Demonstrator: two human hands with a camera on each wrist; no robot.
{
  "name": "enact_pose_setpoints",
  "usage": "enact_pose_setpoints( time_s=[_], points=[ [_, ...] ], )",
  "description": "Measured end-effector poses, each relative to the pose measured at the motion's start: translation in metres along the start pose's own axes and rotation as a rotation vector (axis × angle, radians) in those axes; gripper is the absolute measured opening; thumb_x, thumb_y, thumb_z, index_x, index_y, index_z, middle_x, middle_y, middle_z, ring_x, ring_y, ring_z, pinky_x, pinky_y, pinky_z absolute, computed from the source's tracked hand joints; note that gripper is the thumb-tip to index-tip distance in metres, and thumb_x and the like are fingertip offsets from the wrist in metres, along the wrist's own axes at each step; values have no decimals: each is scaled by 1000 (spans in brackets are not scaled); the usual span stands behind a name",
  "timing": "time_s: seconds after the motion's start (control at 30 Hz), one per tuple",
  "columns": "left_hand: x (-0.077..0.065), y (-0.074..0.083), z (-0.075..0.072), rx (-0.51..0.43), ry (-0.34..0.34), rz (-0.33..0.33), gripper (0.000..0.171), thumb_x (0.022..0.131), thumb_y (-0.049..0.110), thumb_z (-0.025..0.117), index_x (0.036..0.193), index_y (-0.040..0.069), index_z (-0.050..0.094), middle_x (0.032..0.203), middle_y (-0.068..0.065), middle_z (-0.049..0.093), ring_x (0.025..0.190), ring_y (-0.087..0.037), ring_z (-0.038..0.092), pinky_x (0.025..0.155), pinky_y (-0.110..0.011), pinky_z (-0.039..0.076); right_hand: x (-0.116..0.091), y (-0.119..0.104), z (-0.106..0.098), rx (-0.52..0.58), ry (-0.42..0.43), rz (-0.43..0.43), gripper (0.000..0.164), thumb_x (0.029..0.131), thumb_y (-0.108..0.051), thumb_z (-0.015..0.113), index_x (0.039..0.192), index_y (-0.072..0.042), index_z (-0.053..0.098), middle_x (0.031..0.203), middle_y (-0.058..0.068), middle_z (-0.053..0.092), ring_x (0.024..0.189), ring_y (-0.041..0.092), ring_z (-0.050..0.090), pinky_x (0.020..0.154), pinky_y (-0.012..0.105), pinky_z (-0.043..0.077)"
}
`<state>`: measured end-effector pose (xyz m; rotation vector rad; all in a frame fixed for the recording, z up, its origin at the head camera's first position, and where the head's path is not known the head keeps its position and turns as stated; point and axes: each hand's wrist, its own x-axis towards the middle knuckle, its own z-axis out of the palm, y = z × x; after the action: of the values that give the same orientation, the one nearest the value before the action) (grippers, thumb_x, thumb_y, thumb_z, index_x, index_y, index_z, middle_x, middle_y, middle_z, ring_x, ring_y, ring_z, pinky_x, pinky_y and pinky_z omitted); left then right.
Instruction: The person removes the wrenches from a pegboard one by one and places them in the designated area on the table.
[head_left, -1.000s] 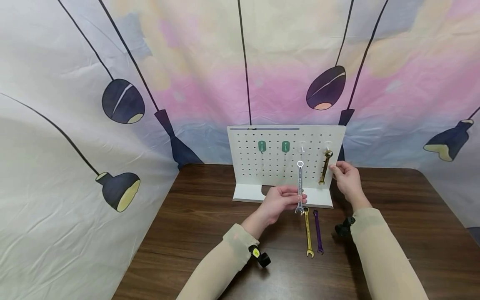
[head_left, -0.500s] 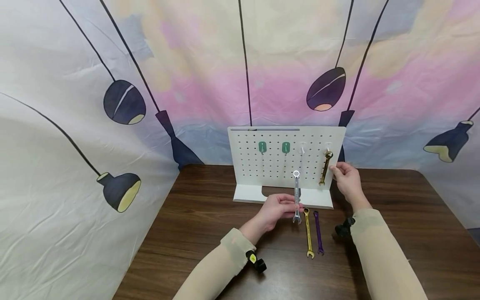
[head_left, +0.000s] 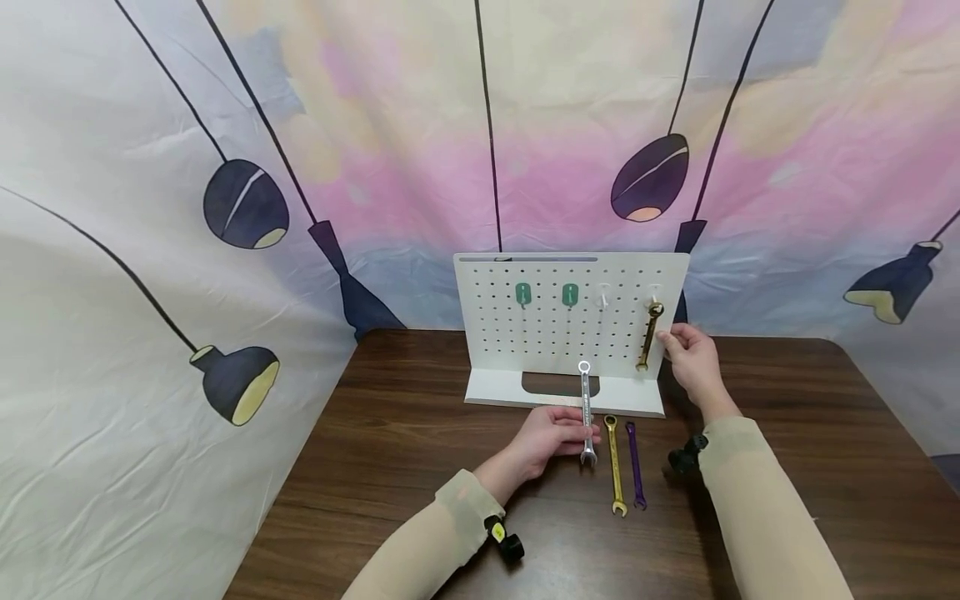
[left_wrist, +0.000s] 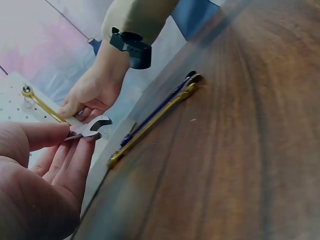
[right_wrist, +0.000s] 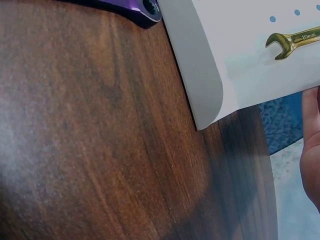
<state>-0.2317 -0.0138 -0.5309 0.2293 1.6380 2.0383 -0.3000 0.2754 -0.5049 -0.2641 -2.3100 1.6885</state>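
My left hand [head_left: 543, 442] pinches a silver combination wrench [head_left: 587, 412] near its open end, ring end up, in front of the white pegboard [head_left: 491, 321]. In the left wrist view the wrench's open jaw [left_wrist: 97, 129] pokes out past the thumb and fingers. My right hand [head_left: 693, 367] grips the pegboard's right edge; its fingertips are partly hidden behind the board. Close to that hand, a dark gold wrench [head_left: 649, 337] hangs from the rightmost hook. On the table, a yellow-gold wrench [head_left: 615, 467] and a purple wrench [head_left: 636, 467] lie side by side, right of the held wrench.
Two green hooks [head_left: 523, 294] and a clear hook [head_left: 603, 297] on the board carry nothing. The board's foot [head_left: 495, 387] stands on the dark wooden table [head_left: 397, 442]. A printed cloth [head_left: 420, 167] hangs behind the table.
My left hand has drawn the silver wrench down and slightly left, away from the pegboard and toward me. The right hand stays at the board's edge.
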Motion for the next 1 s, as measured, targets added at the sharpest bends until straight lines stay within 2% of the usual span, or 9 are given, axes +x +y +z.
enact_pose_setpoints(
  time_s=[0.2,0.33,0.63,0.8,1.0],
  points=[
    [-4,-11,-1,-10,6,-27,23,95,-9,73,118,-14,70,109,-25,78,99,-33,79,85,-38,66,-2,-1,0,19,5,-9,35,111,-28,63,119,5,64,87,-8,62,91,7,57,87,15,57],
    [-7,-11,1,-5,5,-36,22,95,-10,73,116,-12,71,109,-24,78,98,-32,79,84,-37,66,-2,-2,0,14,6,-14,36,111,-29,62,120,5,64,88,-8,63,92,6,58,84,12,55],
    [-11,-13,2,-24,-6,-85,21,93,-13,71,114,-11,71,109,-26,77,98,-35,79,87,-40,66,0,0,1,18,9,-15,34,111,-28,63,120,5,64,85,-7,60,92,11,57,85,13,56],
    [-13,-14,4,-13,-9,-105,21,94,-12,71,114,-10,71,109,-26,77,98,-35,79,87,-40,66,0,1,0,19,6,-24,33,111,-27,63,119,5,63,84,-9,61,90,10,57,84,12,56],
    [-16,-11,8,0,-4,-114,23,94,-9,73,116,-10,71,110,-24,78,99,-34,79,86,-39,66,1,1,0,28,13,-25,30,110,-25,64,115,4,63,84,-5,60,89,10,56,82,11,56]
  ],
)
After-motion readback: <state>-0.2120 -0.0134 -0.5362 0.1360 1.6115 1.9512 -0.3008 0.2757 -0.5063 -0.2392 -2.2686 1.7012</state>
